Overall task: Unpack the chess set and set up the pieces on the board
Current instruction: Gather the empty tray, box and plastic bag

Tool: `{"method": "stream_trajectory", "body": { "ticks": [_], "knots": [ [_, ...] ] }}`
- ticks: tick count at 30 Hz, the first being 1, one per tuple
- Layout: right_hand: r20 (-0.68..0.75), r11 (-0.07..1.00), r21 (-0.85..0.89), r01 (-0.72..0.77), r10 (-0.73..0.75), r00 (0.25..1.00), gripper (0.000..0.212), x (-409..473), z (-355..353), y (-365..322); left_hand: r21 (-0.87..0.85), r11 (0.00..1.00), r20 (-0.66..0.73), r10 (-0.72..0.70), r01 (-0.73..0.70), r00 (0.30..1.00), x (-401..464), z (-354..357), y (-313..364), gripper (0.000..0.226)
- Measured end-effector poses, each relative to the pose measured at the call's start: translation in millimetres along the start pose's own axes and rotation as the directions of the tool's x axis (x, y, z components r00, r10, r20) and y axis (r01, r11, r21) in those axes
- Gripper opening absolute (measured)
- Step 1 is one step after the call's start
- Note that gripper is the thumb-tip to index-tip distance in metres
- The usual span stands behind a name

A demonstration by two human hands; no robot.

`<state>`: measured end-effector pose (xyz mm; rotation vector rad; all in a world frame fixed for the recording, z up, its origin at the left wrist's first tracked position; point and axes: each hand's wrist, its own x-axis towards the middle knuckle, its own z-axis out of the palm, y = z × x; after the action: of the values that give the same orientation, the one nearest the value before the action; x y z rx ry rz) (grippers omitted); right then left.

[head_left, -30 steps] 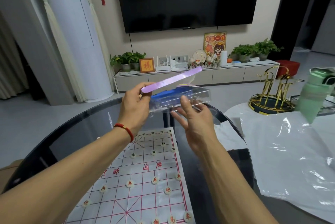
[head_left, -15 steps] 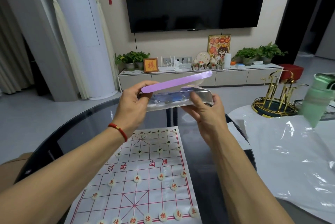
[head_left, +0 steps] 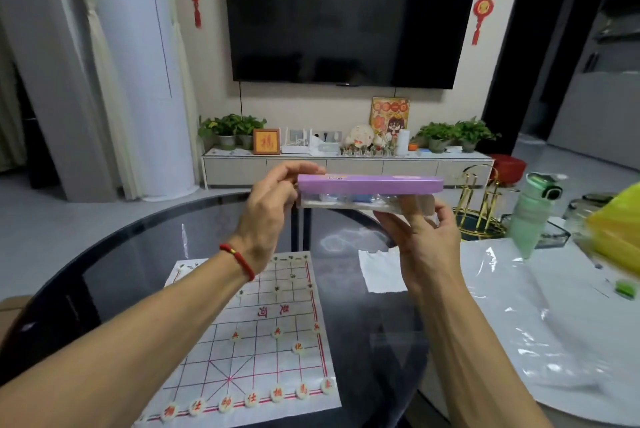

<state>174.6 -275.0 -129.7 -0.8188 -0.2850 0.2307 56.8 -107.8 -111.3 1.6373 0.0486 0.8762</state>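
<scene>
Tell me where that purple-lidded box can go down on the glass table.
Free: dark glass between the chess sheet and the white paper; also glass left of the sheet. Crowded: the sheet, dotted with pieces, and the plastic-covered side by the green bottle.

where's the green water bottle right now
The green water bottle stands at the right in the head view, on the white table, between the gold rack and the yellow bag.

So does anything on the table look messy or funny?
A little. The paper chess board lies skewed on the glass table, its near corner past the table's edge. A loose white paper scrap lies beside it. No pieces look tipped.
</scene>
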Motion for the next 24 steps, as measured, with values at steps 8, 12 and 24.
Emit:
{"method": "stream_trajectory", "body": {
  "ticks": [8,12,24],
  "knots": [
    [0.124,0.937,-0.344,0.064,-0.022,0.992,0.045,-19,-27,-62,0.097,0.992,0.016,0.080,-0.081,0.997,-11,38,16,0.042],
    [0.186,0.917,-0.393,0.064,0.011,0.982,0.039,-31,-50,-84,0.041,0.999,-0.009,0.031,-0.031,0.999,-22,48,17,0.040],
    [0.148,0.847,-0.531,0.036,0.051,0.988,0.039,-24,-75,-89,0.014,0.987,-0.047,-0.157,0.158,0.986,-23,61,1,0.026]
  ]
}}
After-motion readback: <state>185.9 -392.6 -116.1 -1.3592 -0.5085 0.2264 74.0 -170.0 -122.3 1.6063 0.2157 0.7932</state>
